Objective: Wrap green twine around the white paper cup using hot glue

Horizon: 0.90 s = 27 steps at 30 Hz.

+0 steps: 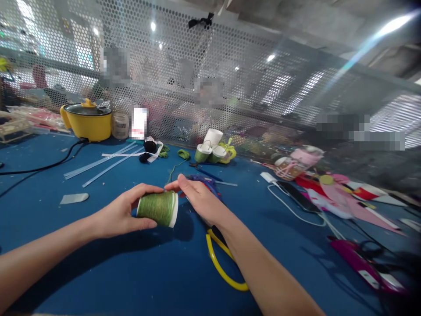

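My left hand [120, 213] wraps round a paper cup [157, 208] wound with green yarn, its white rim tipped to the right. The cup lies sideways above the blue table. Stretched out, the fingers of my right hand [194, 193] reach the upper side of the cup near the yarn strand [171, 172], with the thumb raised apart from them. That strand runs back to a small green yarn bundle [183, 154]. Under my right forearm lie scissors with yellow handles [219, 267], partly hidden. A blue glue gun [205, 179] rests behind my right hand.
More green-wrapped cups [210, 151] stand by the mesh panel [184, 87]. Clear glue sticks [98, 164] and a yellow electric pot [90, 125] are at left. A phone [299, 196], cables, felt pieces [351, 197] and a purple power strip [365, 265] crowd the right.
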### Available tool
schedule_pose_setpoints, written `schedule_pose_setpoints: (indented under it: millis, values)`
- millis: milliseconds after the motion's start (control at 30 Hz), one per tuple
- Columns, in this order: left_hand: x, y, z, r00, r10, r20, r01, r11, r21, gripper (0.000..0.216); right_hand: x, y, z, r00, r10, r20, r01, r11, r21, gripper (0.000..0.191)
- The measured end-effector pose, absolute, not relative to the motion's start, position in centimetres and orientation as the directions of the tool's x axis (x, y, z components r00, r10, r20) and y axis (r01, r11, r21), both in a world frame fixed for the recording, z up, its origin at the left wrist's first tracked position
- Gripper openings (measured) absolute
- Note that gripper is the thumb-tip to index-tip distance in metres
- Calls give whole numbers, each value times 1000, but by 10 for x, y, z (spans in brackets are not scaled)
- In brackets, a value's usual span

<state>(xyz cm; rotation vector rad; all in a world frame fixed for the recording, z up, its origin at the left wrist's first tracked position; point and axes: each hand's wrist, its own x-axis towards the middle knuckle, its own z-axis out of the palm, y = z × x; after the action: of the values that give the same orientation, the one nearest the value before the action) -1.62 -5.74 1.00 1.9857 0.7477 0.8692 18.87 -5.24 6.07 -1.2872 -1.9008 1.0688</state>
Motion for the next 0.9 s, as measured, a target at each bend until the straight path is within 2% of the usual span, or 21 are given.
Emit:
schedule_pose_setpoints:
  millis: [133, 267, 400, 567, 667, 767, 900]
  values:
    - [-15, -60, 10, 633, 722, 281, 276, -549, 789, 54, 187, -51, 60, -348, 935, 65, 285, 172, -943, 47]
    - [-13, -63, 9, 648, 705, 289, 265, -564, 782, 63, 178, -49, 62, -370, 926, 75, 211, 162, -964, 43]
    - [-15, -65, 9, 670, 653, 353, 262, -654, 710, 65, 164, -43, 61, -404, 914, 25, 240, 133, -962, 43]
    - [-17, -65, 10, 723, 569, 393, 298, -770, 565, 62, 157, -33, 52, -432, 891, -140, 354, 24, -935, 48]
    - [-17, -64, 10, 706, 593, 387, 323, -757, 568, 55, 173, -23, 51, -307, 941, -143, 500, 32, -865, 41]
    - [-16, -63, 11, 661, 629, 410, 329, -734, 595, 53, 207, -13, 56, -107, 993, -48, 615, 28, -788, 36]
    - [-16, -60, 11, 610, 672, 420, 347, -703, 621, 51, 257, -9, 54, 121, 989, 85, 764, -38, -645, 22]
